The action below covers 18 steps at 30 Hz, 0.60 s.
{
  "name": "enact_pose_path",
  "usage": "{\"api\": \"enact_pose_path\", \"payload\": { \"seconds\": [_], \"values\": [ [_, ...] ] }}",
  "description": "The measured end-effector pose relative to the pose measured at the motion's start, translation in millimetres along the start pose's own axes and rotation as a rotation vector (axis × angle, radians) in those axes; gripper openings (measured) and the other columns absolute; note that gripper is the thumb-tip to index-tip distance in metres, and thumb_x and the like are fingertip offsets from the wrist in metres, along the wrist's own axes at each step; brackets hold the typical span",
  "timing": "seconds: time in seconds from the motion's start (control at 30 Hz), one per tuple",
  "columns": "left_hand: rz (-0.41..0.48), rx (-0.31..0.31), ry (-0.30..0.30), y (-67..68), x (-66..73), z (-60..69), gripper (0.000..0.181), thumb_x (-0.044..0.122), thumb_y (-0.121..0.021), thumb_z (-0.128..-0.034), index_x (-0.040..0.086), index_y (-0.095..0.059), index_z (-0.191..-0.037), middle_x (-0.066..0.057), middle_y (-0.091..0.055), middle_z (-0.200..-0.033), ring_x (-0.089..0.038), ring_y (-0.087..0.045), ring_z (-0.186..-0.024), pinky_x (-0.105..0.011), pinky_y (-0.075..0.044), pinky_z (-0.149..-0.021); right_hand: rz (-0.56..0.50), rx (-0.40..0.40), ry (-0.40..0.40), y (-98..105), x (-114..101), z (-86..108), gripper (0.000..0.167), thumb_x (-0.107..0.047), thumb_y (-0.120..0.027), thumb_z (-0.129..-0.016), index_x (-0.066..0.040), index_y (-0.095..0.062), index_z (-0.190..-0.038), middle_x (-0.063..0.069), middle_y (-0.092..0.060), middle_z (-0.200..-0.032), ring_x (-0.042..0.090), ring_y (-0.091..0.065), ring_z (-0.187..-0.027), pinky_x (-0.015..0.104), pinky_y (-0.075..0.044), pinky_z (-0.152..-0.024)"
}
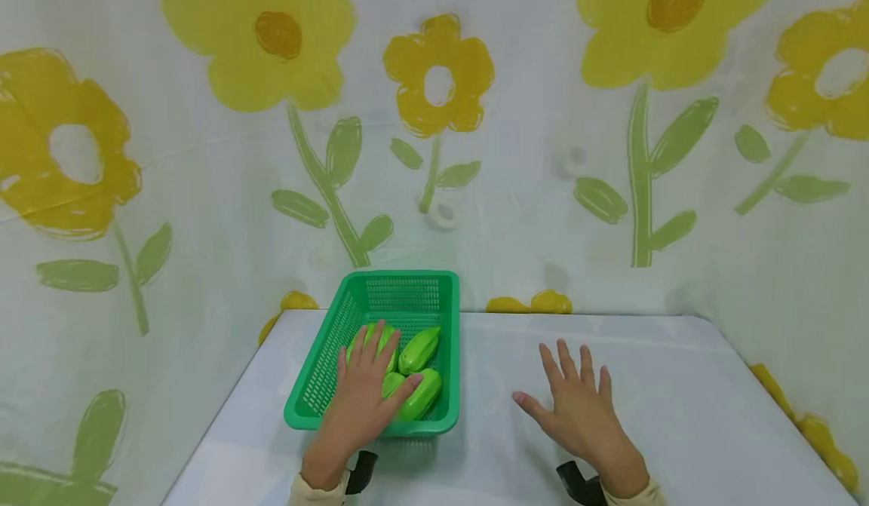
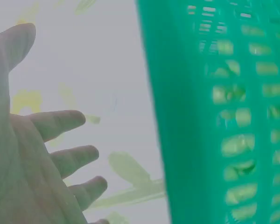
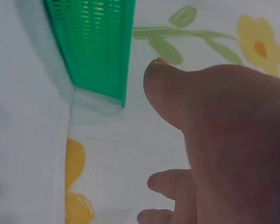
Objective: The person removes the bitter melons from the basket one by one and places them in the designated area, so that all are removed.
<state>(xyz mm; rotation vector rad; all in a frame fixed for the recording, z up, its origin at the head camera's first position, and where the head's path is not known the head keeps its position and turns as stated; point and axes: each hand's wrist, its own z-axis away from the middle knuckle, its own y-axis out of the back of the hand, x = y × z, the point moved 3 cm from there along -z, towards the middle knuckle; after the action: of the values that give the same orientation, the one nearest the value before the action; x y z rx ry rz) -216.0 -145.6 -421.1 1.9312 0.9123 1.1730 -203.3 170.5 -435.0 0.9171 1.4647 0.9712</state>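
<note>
Where visible, gourds (image 1: 419, 350) seemingly slant away rightward.

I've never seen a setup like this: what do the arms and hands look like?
They are a person's: a bare, five-fingered left hand and a bare, five-fingered right hand. A cream fabric left sleeve and matching right sleeve show at the wrists, with a black, bent attachment beside each.

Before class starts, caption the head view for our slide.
Left hand spread above a green plastic basket of green produce; right hand above the white table.
</note>
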Motion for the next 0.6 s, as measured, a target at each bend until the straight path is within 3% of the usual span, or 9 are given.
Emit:
{"api": "enact_pose_path", "payload": {
  "seconds": [0.23, 0.6],
  "values": [
    [0.095, 0.003, 0.024, 23.1, -22.6, 2.8, 0.078, 0.047, -0.066, -0.0988, 0.011, -0.037, -0.161, -0.019, -0.026, -0.171, -0.051, -0.017, -0.157, -0.083, -0.013, -0.114, 0.006, -0.016, 0.003, 3.0, -2.6, -0.5, 0.097, -0.075, -0.051, -0.095, -0.009, -0.033, -0.163, 0.027, -0.029, -0.167, 0.061, -0.014, -0.153, 0.082, -0.013, -0.116],
    [0.08, 0.048, 0.126, 52.1, -75.2, 19.7, 0.078, 0.046, -0.066, -0.0993, 0.005, -0.038, -0.159, -0.027, -0.028, -0.167, -0.056, -0.02, -0.152, -0.086, -0.017, -0.107, -0.032, -0.041, -0.005, 3.7, 0.8, -0.5, 0.096, -0.077, -0.045, -0.096, -0.009, -0.034, -0.162, 0.027, -0.038, -0.163, 0.061, -0.023, -0.15, 0.08, -0.019, -0.115]
  ]
}}
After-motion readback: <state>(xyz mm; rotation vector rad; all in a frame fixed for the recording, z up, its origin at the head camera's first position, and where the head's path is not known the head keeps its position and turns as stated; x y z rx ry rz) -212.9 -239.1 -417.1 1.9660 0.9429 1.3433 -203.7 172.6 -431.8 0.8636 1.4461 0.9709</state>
